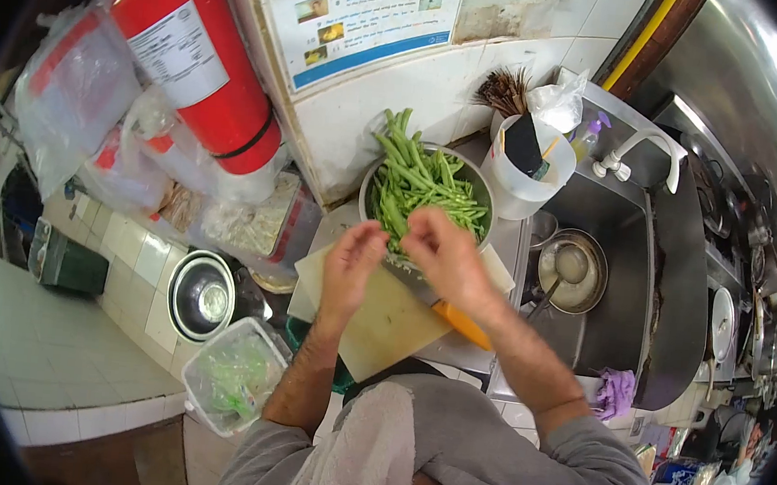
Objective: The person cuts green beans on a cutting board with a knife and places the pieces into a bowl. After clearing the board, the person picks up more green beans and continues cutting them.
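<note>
A metal bowl [485, 221] heaped with green beans [426, 181] stands against the tiled wall. At its near rim my left hand [352, 262] is closed, its fingers curled toward the thumb. My right hand [450, 255] faces it a short way off, fingers pinched together over the front of the beans. What the fingertips hold, if anything, I cannot tell. Below both hands lies a pale cutting board [391, 321], partly covered by my forearms. An orange handle [462, 325] sticks out beside the board, under my right forearm.
To the right is a steel sink [613, 262] holding a pan [592, 297] with a ladle [571, 264]. A white tub [514, 180] of utensils stands behind it. A plastic bin [233, 377] with green scraps sits lower left, near metal bowls [179, 289]. A fire extinguisher [192, 59] hangs upper left.
</note>
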`<state>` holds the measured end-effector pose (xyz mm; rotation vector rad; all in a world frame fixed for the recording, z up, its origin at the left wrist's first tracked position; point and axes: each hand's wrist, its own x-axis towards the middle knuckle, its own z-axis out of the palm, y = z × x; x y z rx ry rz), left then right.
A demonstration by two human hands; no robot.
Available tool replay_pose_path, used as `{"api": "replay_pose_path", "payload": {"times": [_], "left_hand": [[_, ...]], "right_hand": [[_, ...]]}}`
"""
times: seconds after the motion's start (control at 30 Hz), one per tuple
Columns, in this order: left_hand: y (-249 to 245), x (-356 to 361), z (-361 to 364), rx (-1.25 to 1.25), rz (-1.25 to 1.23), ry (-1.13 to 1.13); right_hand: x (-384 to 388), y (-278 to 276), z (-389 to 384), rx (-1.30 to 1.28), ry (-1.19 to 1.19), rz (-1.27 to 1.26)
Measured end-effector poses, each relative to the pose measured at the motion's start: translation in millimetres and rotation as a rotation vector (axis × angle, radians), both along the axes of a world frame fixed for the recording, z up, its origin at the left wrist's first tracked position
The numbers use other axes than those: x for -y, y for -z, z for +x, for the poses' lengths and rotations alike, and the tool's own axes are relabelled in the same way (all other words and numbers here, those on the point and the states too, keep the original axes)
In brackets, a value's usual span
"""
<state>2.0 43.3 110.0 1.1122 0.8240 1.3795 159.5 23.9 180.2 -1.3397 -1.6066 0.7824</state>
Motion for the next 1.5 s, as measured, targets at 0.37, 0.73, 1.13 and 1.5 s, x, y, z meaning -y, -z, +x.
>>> {"api": "replay_pose_path", "payload": {"times": [0.37,0.73,1.13,1.5], "left_hand": [[63,60,-16,-0.439,-0.250,-0.149],[75,52,-15,-1.381,0.272,0.085],[88,70,-46,-1.271,0.509,-0.099],[94,25,-61,-1.195,0.845,0.087]], "right_hand": [[100,102,49,0.654,-0.022,0.023],[149,93,67,0.487,-0.095,-0.257],[173,83,52,0.476,-0.045,-0.495],[196,81,2,0.377,-0.051,-0.575]]}}
